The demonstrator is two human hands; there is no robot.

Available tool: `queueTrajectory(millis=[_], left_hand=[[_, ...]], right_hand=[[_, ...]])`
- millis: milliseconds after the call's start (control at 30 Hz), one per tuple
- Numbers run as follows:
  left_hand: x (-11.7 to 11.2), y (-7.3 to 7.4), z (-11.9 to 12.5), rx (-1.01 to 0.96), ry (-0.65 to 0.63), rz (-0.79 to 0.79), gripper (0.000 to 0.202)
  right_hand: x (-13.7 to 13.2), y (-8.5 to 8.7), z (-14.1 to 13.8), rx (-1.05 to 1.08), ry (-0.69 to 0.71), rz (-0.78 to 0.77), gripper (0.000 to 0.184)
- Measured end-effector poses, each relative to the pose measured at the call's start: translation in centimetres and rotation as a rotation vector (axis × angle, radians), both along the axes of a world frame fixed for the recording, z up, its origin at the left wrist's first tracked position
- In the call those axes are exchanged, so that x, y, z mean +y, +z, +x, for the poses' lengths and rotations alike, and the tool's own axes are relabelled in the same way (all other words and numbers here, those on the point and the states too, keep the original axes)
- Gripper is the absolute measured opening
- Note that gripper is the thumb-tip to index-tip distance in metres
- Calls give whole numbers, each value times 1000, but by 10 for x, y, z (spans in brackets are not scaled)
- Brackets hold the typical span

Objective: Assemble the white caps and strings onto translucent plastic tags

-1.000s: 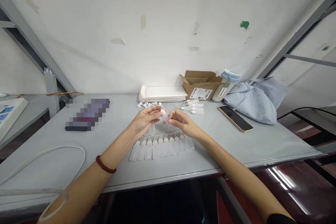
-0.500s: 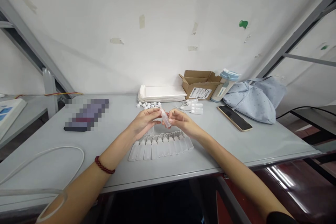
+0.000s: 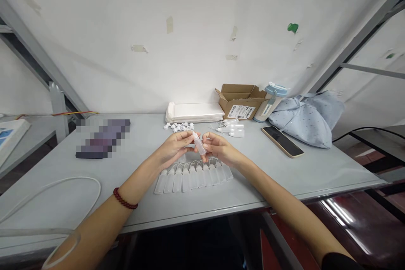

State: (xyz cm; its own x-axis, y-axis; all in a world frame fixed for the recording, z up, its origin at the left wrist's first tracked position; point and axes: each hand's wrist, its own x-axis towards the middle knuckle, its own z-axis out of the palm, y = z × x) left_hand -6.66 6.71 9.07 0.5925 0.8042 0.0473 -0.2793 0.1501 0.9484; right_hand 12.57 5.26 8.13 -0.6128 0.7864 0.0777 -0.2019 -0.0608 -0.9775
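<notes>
A small translucent squeeze bottle (image 3: 200, 145) is tilted between my two hands above the table. My left hand (image 3: 179, 147) pinches it near its white top. My right hand (image 3: 218, 147) grips its lower body with thumb and fingers. Below them, a row of similar bottles (image 3: 193, 177) lies side by side, with thin looped strips at their upper ends. Small white caps (image 3: 179, 127) are scattered just beyond my left hand. A few more bottles (image 3: 233, 128) lie together past my right hand.
Against the wall are a stack of white sheets or envelopes (image 3: 196, 112), an open cardboard box (image 3: 242, 105), a blue-lidded tumbler (image 3: 270, 103) and a light-blue cloth bag (image 3: 305, 122). A phone (image 3: 282, 141) lies at the right. A white cable (image 3: 99, 185) loops at the left.
The bottle's base has come slightly forward and my right fingers have shifted around it. Both hands stay in nearly the same place. The view has moved a little.
</notes>
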Motion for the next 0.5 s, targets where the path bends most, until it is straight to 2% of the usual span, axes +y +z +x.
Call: queueTrajectory(millis=[300, 500], left_hand=[[1, 0, -1, 15, 4, 17, 22], [-2, 1, 2, 61, 68, 46, 22]], right_hand=[[0, 0, -1, -11, -13, -27, 28], [0, 1, -1, 8, -14, -31, 28]])
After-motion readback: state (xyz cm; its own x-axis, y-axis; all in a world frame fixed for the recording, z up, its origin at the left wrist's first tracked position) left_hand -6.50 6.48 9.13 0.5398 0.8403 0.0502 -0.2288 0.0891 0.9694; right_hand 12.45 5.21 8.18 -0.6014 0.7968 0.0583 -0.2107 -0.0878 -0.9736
